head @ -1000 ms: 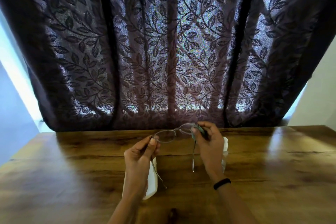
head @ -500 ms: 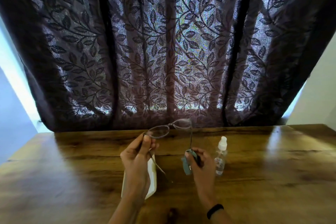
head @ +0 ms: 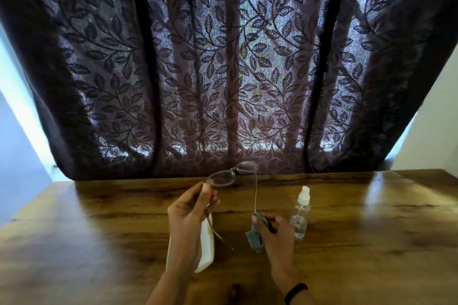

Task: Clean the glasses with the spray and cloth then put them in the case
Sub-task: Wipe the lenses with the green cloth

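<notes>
My left hand [head: 189,215] holds the thin-framed glasses [head: 223,177] up above the table, pinching the frame at the left lens hinge. Both temple arms hang open. My right hand [head: 273,233] grips a small grey-green cloth [head: 254,236] wrapped around the tip of the right temple arm. The white glasses case [head: 207,247] lies on the wooden table [head: 371,242] below my left hand, partly hidden by the wrist. A clear spray bottle [head: 301,215] with a white cap stands upright just right of my right hand.
A dark leaf-patterned curtain [head: 223,69] hangs along the table's far edge. A black band [head: 296,292] sits on my right wrist. Pale walls show at both sides.
My right hand with the cloth has slid from the right lens hinge down the temple arm to its tip, uncovering the spray bottle. The glasses rose slightly in my left hand.
</notes>
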`<state>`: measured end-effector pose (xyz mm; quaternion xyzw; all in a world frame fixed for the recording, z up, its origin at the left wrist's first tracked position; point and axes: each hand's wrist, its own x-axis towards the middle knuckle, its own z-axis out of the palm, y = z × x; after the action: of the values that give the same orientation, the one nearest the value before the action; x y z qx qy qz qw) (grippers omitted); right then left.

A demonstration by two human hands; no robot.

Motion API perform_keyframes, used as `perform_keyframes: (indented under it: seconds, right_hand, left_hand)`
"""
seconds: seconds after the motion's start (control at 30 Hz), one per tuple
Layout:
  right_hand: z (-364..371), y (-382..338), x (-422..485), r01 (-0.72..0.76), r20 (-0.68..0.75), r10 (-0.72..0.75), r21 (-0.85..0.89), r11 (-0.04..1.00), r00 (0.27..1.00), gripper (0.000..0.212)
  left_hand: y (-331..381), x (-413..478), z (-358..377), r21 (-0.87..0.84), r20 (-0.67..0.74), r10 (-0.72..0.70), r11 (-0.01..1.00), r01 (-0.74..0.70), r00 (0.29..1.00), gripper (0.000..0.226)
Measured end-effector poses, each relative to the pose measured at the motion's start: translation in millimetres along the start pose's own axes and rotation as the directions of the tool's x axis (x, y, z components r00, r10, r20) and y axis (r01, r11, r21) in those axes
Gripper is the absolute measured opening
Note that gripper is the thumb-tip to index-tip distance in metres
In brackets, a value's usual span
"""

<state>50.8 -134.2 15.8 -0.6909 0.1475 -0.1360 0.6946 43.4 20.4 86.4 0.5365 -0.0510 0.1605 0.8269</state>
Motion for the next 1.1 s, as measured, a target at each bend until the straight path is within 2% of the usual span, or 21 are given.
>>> perform_keyframes:
  seconds: [0.13,0.27,0.4,0.47,0.57,0.73,0.9,1.1]
  right_hand:
    - [-1.6,-3.2,4.6,-0.02,0.037,0.019,0.013,1.0,0.999,0.007]
    - [-2.2,-6.1,5.7,-0.045,0.052,0.043,0.048,0.998,0.998,0.009]
    - [-3.6,-8.4,5.2,-0.068,0.076,0.061,0.087,0.994,0.995,0.009]
    - [-3.7,-10.2,4.0,-0.069,0.086,0.061,0.104,0.992,0.994,0.008]
    - [-3.2,-14.3,0.9,-0.074,0.125,0.06,0.108,0.991,0.99,0.006]
    - [-3.6,-22.4,-6.1,-0.113,0.269,0.083,0.098,0.989,0.96,0.007]
    - [-4.0,-25.7,-9.7,-0.122,0.411,0.111,0.001,0.993,0.905,0.006]
    - [-2.3,-22.5,-11.3,-0.114,0.566,0.135,-0.071,0.991,0.814,0.008]
  left_hand:
    - [1.9,-2.4,0.5,0.033,0.093,-0.013,0.999,0.01,0.996,0.051]
    - [2.5,-3.4,2.4,0.072,0.09,0.01,0.997,-0.017,0.996,0.053]
    - [0.5,0.3,-1.9,0.157,0.057,-0.025,0.988,0.016,0.998,0.068]
    - [-1.8,4.0,-4.7,0.194,0.071,-0.041,0.981,0.027,0.997,0.062]
    - [-2.7,9.0,-5.4,0.239,0.09,-0.068,0.97,0.045,0.994,0.035]
    - [-3.7,18.2,-1.5,0.419,0.15,-0.056,0.908,-0.012,0.987,0.021]
    - [-0.3,30.7,4.7,0.556,0.188,-0.009,0.825,-0.098,0.982,0.028]
    - [8.3,38.2,0.4,0.556,0.313,-0.036,0.817,-0.153,0.949,0.023]
